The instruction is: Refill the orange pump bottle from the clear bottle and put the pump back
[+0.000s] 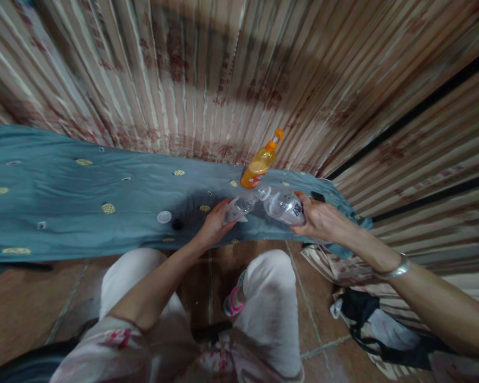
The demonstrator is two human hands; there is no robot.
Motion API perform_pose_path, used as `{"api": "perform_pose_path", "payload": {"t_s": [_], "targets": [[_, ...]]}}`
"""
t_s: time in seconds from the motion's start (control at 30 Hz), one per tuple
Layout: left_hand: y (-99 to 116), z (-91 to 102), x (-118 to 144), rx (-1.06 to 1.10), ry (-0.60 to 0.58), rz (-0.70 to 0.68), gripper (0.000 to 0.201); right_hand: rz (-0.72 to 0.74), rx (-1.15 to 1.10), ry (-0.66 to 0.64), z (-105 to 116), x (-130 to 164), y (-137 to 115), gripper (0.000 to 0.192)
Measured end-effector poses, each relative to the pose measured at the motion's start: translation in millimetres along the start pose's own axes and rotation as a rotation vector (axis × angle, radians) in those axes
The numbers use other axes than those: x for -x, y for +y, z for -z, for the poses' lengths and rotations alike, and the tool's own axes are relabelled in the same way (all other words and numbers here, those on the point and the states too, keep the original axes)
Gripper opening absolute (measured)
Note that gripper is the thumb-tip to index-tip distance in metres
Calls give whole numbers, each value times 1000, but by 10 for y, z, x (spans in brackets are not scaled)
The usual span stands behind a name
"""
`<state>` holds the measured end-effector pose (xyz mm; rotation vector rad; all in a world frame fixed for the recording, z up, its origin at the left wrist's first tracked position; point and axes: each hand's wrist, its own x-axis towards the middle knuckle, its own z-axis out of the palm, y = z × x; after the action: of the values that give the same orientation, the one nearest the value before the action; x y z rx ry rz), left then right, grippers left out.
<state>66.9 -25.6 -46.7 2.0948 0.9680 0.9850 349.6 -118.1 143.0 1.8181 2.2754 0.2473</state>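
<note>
My left hand [215, 224] is wrapped round a small clear plastic bottle [241, 206], tilted with its neck up to the right. A larger clear plastic bottle [281, 206] with a dark printed mark lies tilted in the grip of my right hand [313, 215], its neck toward the left. The two necks come together between my hands; whether they touch or overlap I cannot tell. Just behind them stands an orange pump bottle [257, 169] of yellow-orange liquid. Left of my left hand, a round whitish lid [164, 217] and a small dark round thing [178, 224] lie on the cloth.
A blue-green patterned cloth [143, 186] covers the long narrow surface before me. Pleated curtains [199, 80] hang behind it and on the right. A dark flat object [318, 197] lies beyond my right hand. A black-and-white bag [383, 324] is at the lower right, near the tiled floor [315, 314].
</note>
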Motion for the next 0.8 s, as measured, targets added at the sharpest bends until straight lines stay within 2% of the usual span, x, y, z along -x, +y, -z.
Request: {"api": "perform_pose_path", "payload": {"t_s": [0.4,0.8], "targets": [[49,10,-1,-14,-11,2,65,-3,21,5,36,8,-37,75],[-17,-27,-3,-49,5,-37,65,24,67,11,63,-5,-13,81]]}}
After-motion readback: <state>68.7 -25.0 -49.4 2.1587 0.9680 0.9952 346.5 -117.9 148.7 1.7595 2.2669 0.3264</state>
